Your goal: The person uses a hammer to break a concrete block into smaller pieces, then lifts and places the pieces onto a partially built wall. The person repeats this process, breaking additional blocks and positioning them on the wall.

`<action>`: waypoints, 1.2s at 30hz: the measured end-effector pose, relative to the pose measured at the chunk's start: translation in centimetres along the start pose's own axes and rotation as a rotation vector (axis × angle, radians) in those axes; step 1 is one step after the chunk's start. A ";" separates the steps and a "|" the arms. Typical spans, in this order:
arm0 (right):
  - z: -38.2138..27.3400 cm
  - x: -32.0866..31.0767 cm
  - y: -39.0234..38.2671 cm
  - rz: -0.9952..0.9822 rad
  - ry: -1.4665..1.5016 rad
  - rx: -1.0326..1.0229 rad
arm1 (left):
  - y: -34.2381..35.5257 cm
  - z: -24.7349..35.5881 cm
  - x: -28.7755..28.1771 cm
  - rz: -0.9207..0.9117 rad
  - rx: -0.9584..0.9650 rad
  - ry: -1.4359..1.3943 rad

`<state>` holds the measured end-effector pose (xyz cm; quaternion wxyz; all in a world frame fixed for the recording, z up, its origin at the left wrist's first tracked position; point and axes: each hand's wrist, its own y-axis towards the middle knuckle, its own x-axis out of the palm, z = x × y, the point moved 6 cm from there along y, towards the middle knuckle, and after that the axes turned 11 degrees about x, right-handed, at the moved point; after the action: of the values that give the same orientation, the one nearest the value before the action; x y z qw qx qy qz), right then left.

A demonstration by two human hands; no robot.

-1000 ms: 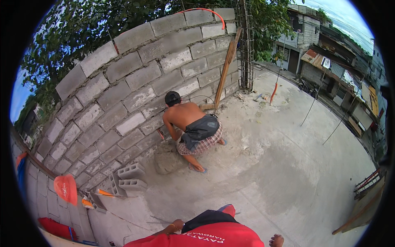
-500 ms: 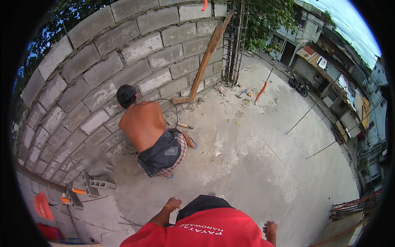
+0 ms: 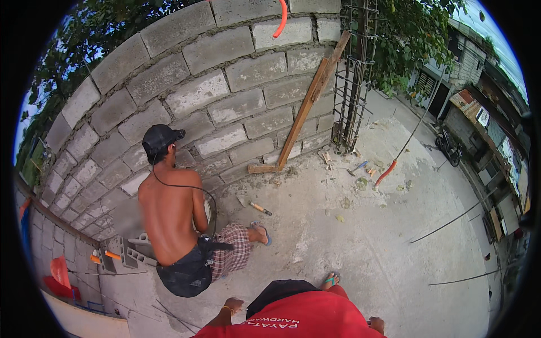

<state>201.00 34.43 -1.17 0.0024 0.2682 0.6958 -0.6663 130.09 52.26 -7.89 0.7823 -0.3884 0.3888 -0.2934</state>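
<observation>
My left hand [image 3: 233,305] hangs beside my red shirt with nothing visible in it. Its fingers are loosely bent and not pressed together, and a yellowish band circles the wrist. On the other side, my right hand [image 3: 376,324] is partly covered by the shirt, so its fingers are hard to make out. Nearest to my left hand, a shirtless person [image 3: 172,217] in a dark cap squats facing the block wall [image 3: 194,96]. A pale rounded thing [image 3: 208,212] shows by that person's arm. A trowel [image 3: 260,208] lies on the concrete floor beyond the person.
A wooden plank [image 3: 301,121] leans on the wall near a steel rebar column [image 3: 352,79]. A hammer [image 3: 357,168] lies among debris beside an orange-tipped rod [image 3: 386,173]. Hollow blocks [image 3: 128,253] stand at left. Thin rods [image 3: 453,217] stick out along the right edge.
My view has shifted closer to the wall and the squatting person. That person has turned more upright, with the head raised. My sandalled foot now shows ahead of the shirt.
</observation>
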 end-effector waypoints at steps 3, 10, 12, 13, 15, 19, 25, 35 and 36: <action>-21.2 -4.3 3.9 0.055 -0.100 -0.071 | 2.9 8.2 -5.9 0.074 -0.056 -0.109; -65.5 1.2 0.1 -0.035 -0.122 -0.613 | 8.9 28.3 -27.7 0.466 -0.033 -0.509; -73.8 5.5 -1.9 -0.139 -0.132 -0.724 | 11.6 32.6 -31.7 0.534 -0.007 -0.566; -76.2 7.9 -2.2 -0.164 -0.157 -0.731 | 13.5 34.4 -33.0 0.557 0.007 -0.579; -79.9 11.6 -2.3 -0.239 -0.301 -0.689 | 17.2 37.7 -33.8 0.569 0.025 -0.598; -81.9 14.5 4.1 -0.247 -0.894 -0.534 | 25.0 42.8 -26.5 0.457 0.085 -0.590; -92.3 11.8 19.3 0.178 -1.289 -1.004 | 32.0 48.4 -21.6 0.533 -0.065 -0.966; -124.4 24.0 30.5 0.072 -1.770 -0.784 | 34.7 68.1 -19.1 0.813 -0.518 -1.142; -127.3 27.3 34.3 0.072 -1.834 -0.750 | 36.0 69.7 -15.7 0.795 -0.561 -1.170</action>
<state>235.54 161.65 -28.49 0.6451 -0.3483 0.5819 -0.3521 185.75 109.61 -4.43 0.7797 -0.4956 0.0814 0.3740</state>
